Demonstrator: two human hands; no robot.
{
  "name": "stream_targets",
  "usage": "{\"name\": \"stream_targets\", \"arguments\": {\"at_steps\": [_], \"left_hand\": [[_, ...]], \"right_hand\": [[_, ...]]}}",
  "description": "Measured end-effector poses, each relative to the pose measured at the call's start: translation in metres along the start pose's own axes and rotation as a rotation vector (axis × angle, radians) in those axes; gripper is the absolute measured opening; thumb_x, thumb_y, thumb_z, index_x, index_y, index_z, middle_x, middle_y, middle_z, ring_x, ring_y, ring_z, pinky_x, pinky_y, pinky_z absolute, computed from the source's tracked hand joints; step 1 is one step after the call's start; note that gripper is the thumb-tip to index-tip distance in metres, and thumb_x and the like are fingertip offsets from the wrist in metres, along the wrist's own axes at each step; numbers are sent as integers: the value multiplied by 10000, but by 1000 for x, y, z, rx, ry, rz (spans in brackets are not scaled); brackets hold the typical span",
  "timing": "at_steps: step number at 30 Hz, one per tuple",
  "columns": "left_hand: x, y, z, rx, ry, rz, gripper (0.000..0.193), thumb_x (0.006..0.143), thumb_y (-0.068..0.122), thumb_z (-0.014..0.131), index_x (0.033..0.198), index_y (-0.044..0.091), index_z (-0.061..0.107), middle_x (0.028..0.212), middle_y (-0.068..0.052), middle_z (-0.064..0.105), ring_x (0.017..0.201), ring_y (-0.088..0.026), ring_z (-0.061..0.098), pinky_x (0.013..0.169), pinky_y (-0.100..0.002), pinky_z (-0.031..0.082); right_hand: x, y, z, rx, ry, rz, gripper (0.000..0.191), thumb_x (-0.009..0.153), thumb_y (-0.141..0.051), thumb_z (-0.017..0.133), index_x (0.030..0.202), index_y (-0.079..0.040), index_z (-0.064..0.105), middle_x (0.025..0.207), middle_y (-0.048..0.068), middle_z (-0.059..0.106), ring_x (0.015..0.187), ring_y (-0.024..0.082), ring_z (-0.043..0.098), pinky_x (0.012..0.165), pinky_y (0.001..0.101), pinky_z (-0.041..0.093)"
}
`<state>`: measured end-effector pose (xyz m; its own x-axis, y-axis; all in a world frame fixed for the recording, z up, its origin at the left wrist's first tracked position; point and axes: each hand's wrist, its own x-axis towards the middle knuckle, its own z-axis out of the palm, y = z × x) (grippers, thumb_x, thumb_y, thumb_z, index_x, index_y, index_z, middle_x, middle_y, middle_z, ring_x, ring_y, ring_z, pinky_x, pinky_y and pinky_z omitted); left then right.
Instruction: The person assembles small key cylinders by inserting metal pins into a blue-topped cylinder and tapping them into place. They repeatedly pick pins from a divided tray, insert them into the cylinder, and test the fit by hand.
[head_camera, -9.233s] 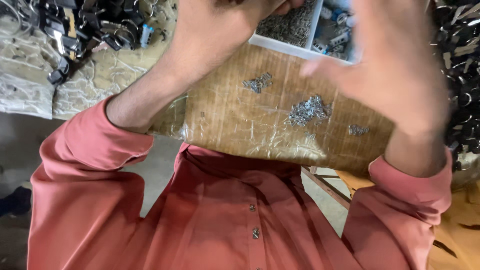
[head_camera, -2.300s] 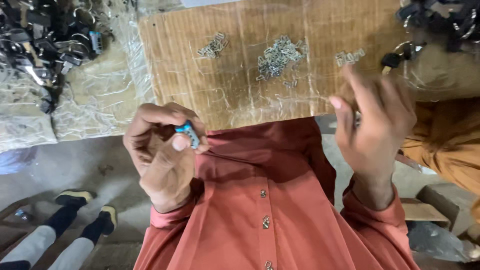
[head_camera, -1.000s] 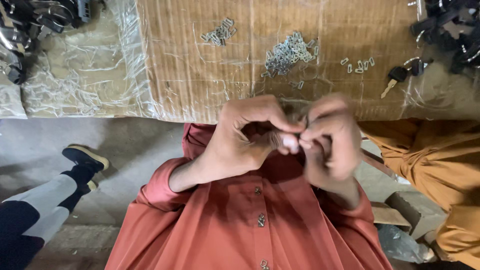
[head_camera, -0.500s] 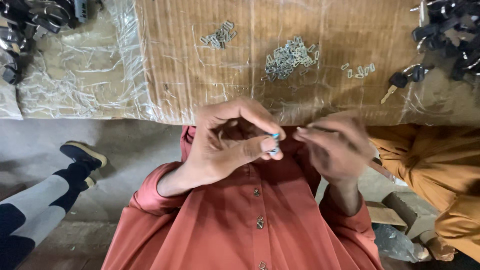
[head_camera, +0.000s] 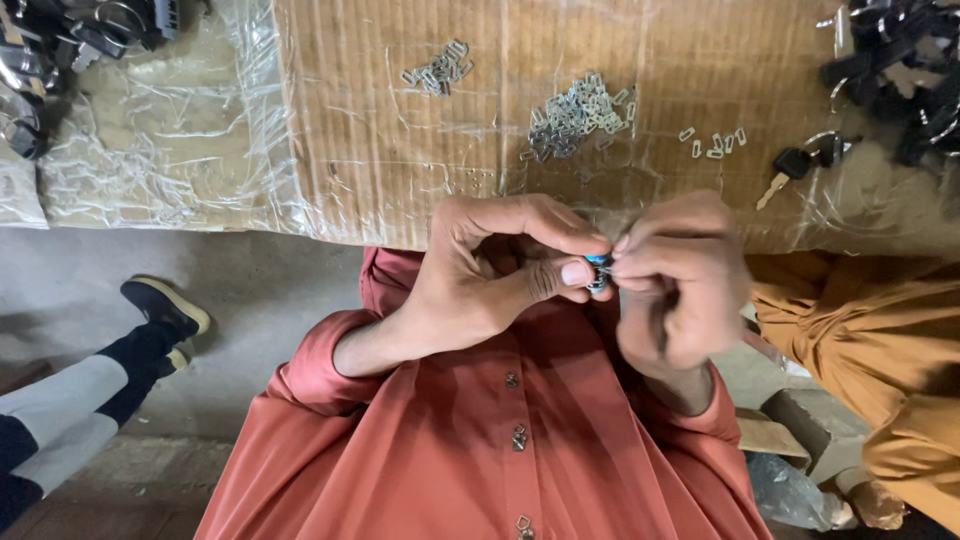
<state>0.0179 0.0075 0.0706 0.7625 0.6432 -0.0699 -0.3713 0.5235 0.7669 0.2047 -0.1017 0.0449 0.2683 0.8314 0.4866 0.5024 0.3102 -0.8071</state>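
Head cam, looking straight down: both hands up close in front of the chest, over a rust-red buttoned shirt (head_camera: 480, 470). Left hand (head_camera: 480, 280) curled in, thumb and forefinger pinching a small blue-and-metal part (head_camera: 599, 272); thumb tip sits just under it, forefinger arches over the top. Right hand (head_camera: 680, 290) meets it from the other side, fingertips bunched and closed on the same part, a bit motion-blurred so can't tell exactly which fingers grip. The part is wedged between the two sets of fingertips, mostly hidden, only a sliver of blue w/ dark metal showing; too small to tell what it is. Hands touch each other at the tips. Beyond them, the edge of a cardboard-covered table (head_camera: 400, 150) wrapped in clear plastic film. On it: a middle pile of small metal clips (head_camera: 580, 112), a smaller pile of clips (head_camera: 440, 70) to its left, a few loose clips (head_camera: 712, 142) to the right. Near those, a key w/ black head (head_camera: 785, 170) lying on the film. Dark heaps of black and metal hardware at top-left corner (head_camera: 70, 40) and top-right corner (head_camera: 900, 70). Lower left, another person's leg in a black shoe (head_camera: 165, 305) on the concrete floor. Right edge, someone in orange-brown clothing (head_camera: 870, 360).
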Motion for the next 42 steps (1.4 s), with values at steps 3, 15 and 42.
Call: {"name": "stream_targets", "arguments": {"at_steps": [3, 15, 42], "left_hand": [[4, 3, 0, 16, 12, -21, 148, 1047, -73, 697, 1193, -47, 701, 1146, -152, 704, 986, -197, 757, 864, -274, 664], [6, 15, -20, 243, 28, 82, 50, 919, -94, 698, 924, -52, 671, 895, -130, 682, 746, -110, 673, 697, -195, 566], [-27, 7, -28, 33, 82, 72, 59, 1086, -22, 649, 1113, -67, 622, 1027, -154, 678, 791, -126, 699, 698, -216, 587]], "right_hand": [[21, -9, 7, -122, -78, -22, 136, 1015, 58, 646, 986, -26, 543, 966, 104, 562, 786, 201, 567, 694, 302, 485], [51, -8, 0, -513, -391, -27, 422, 750, -174, 812, 1124, -5, 714, 958, 145, 636, 874, 308, 577, 769, 418, 448], [-85, 78, 19, -622, -1015, 482, 244, 833, -109, 789, 1075, -133, 762, 970, 143, 738, 877, 363, 702, 789, 465, 541]]}}
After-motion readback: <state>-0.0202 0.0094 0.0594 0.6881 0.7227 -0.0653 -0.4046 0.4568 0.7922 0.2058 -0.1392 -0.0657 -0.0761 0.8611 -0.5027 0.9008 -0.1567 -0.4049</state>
